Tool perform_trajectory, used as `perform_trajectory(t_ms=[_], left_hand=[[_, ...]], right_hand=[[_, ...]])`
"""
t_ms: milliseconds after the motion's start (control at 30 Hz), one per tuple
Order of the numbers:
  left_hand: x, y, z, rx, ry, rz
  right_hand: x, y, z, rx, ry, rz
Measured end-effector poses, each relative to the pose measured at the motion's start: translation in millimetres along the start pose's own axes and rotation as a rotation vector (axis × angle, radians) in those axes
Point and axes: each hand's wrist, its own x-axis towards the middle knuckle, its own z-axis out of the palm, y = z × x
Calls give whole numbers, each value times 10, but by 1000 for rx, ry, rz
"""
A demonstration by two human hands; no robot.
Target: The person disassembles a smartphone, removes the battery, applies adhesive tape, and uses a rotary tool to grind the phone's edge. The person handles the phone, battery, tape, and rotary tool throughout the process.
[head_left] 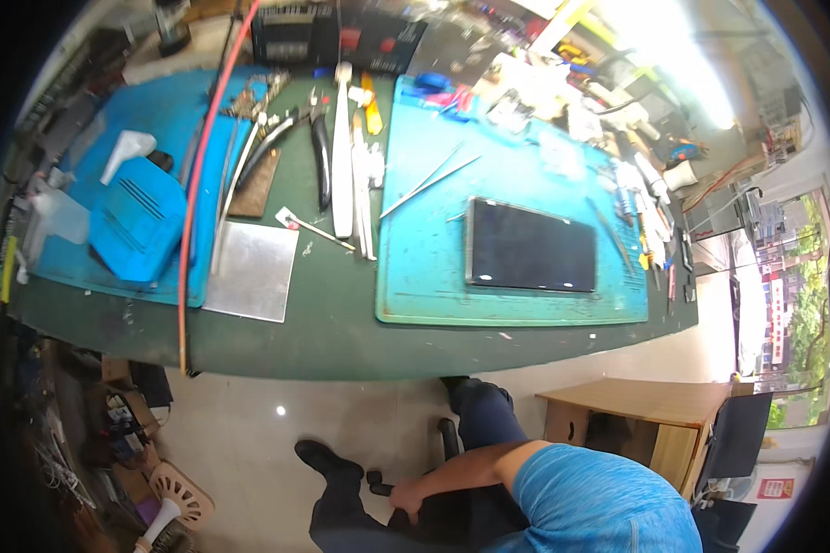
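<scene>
Low in the head view, below the table, my right hand (408, 500) reaches across in front of my body. Its fingers curl down over the dark front edge of the chair seat (447, 511) between my legs. Caster arms of the chair (380, 487) stick out beside it. My left hand is outside the picture. Away from both hands, a flat black rectangular device (532, 245), perhaps a tablet or large phone, lies on the right blue work mat (433, 309). Thin tweezers (433, 184) lie behind it.
Pliers (321, 152), a white-handled tool (343, 166) and a metal plate (249, 272) lie between the mats. A blue angular holder (138, 219) sits at left. One red cable (194, 203) hangs across the table edge. A wooden cabinet (632, 401) stands below right.
</scene>
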Motion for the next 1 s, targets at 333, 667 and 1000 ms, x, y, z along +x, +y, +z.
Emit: perform_trajectory(t_ms=[333,667,1000], left_hand=[[46,70,358,184,135,351],[-479,-550,-459,75,481,943],[-2391,4340,430,203,-114,1813]], right_hand=[[-1295,402,-586,9,1172,5],[-5091,-639,-529,-559,2453,261],[-5303,-188,-1246,-521,2034,325]])
